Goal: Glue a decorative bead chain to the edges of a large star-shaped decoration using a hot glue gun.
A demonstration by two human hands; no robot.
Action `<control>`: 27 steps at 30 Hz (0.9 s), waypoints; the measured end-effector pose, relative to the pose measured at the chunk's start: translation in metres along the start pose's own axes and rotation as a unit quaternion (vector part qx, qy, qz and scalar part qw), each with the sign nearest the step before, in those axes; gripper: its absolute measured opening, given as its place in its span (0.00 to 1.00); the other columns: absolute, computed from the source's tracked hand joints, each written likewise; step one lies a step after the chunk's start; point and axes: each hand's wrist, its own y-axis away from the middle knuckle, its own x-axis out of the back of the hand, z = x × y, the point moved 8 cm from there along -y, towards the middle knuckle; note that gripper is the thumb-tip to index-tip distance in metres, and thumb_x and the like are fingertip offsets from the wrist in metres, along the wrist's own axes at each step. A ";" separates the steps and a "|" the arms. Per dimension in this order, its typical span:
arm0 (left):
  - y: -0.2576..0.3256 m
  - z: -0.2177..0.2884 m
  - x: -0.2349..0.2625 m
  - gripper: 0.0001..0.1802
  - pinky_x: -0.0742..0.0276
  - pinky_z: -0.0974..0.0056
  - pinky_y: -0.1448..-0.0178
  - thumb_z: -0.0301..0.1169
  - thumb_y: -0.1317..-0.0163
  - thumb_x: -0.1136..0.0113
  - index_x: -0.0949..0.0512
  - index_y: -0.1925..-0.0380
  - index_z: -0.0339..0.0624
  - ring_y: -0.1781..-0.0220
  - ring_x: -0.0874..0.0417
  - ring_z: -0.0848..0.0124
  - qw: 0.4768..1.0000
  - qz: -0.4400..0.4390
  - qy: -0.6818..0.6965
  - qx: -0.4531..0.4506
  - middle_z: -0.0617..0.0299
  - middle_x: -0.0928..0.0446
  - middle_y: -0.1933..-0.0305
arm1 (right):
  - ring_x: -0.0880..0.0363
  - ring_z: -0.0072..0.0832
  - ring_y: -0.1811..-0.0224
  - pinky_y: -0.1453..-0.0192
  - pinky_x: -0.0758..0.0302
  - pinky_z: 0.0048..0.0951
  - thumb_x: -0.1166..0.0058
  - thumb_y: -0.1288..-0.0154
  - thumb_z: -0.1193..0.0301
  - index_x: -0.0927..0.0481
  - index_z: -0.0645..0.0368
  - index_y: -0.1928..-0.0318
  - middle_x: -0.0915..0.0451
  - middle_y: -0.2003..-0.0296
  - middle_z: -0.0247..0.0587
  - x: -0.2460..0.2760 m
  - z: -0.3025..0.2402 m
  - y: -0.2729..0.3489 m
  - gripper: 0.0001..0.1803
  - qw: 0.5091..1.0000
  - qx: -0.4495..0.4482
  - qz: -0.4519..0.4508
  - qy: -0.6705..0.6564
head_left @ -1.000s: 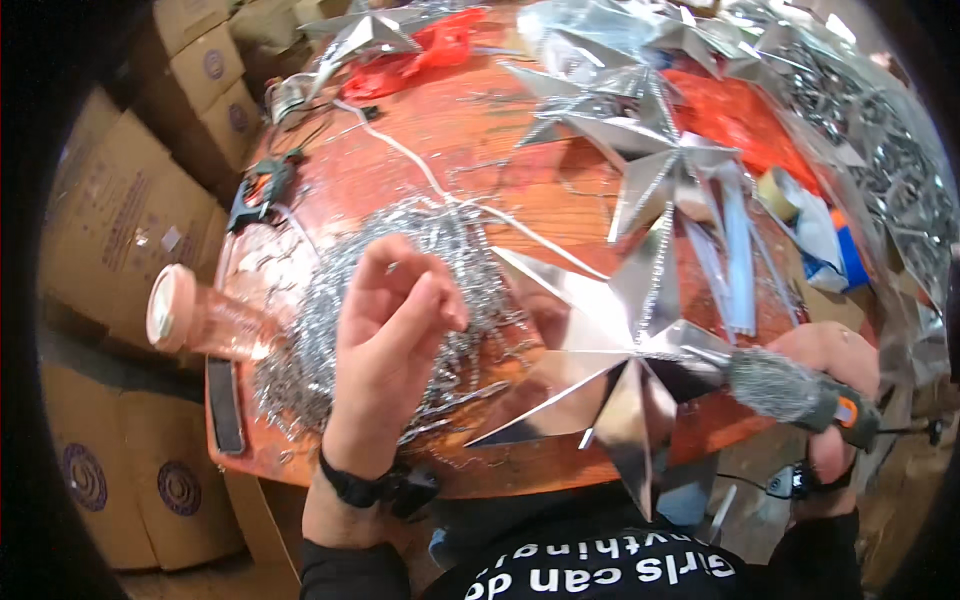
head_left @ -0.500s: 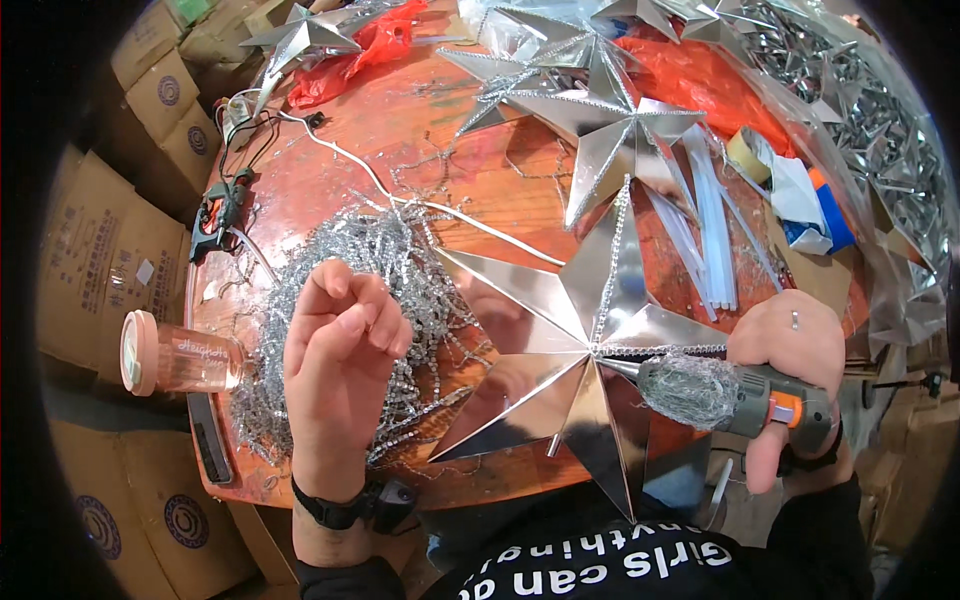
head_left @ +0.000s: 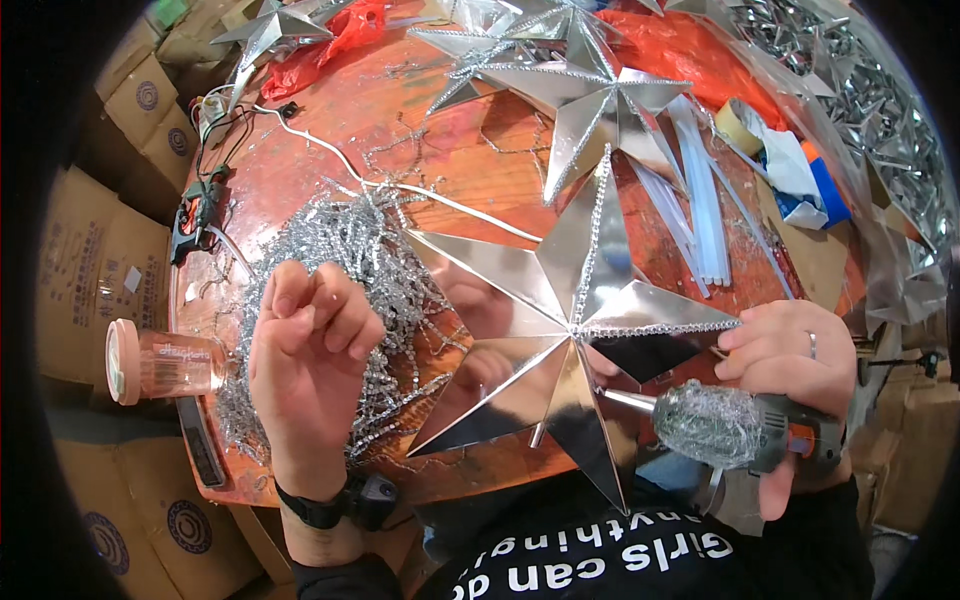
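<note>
Since the earlier frames, the left hand (head_left: 312,345) has closed from spread fingers into a loose fist raised above the silver bead-chain pile (head_left: 345,265); whether a strand is pinched inside cannot be told. At far left, a clear jar with a pink lid (head_left: 160,362) lies on its side at the counter (head_left: 470,160) edge, just beside a dark flat bar (head_left: 200,440) that overhangs the rim. Cardboard boxes (head_left: 85,270) crowd the space beyond that edge. The large silver foil star (head_left: 560,340) stands just right of the left hand, its lowest point reaching past the near counter edge over the black shirt (head_left: 600,555). Bead trim runs along two of its ridges. The right hand (head_left: 790,360) grasps a foil-wrapped glue gun (head_left: 730,425), nozzle touching the star near its centre. Clear glue sticks (head_left: 700,210) lie behind on bare counter, finished stars (head_left: 580,85) farther back, with little open surface between them.
</note>
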 end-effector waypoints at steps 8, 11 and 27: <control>-0.003 -0.001 -0.002 0.10 0.41 0.70 0.65 0.25 0.42 0.51 0.41 0.69 0.51 0.70 0.43 0.76 1.000 -0.017 0.010 0.003 0.68 0.45 0.71 | 0.24 0.31 0.79 0.69 0.27 0.32 0.43 0.67 0.25 0.27 0.54 0.78 0.25 0.81 0.32 -0.002 -0.001 0.015 0.41 0.999 -0.027 -0.023 -0.028; -0.004 0.002 0.002 0.09 0.42 0.70 0.64 0.26 0.40 0.49 0.40 0.67 0.50 0.70 0.44 0.77 0.999 -0.035 0.015 -0.005 0.68 0.45 0.70 | 0.25 0.29 0.80 0.72 0.29 0.29 0.37 0.66 0.30 0.27 0.52 0.79 0.26 0.82 0.28 0.004 -0.001 0.022 0.37 0.998 0.024 -0.040 -0.050; -0.003 0.003 -0.012 0.08 0.36 0.69 0.64 0.25 0.35 0.51 0.32 0.57 0.40 0.71 0.36 0.76 0.988 -0.125 -0.086 -0.030 0.66 0.40 0.74 | 0.27 0.28 0.80 0.71 0.28 0.29 0.41 0.62 0.29 0.28 0.52 0.81 0.28 0.81 0.28 -0.002 -0.032 0.041 0.37 0.992 0.031 -0.113 -0.042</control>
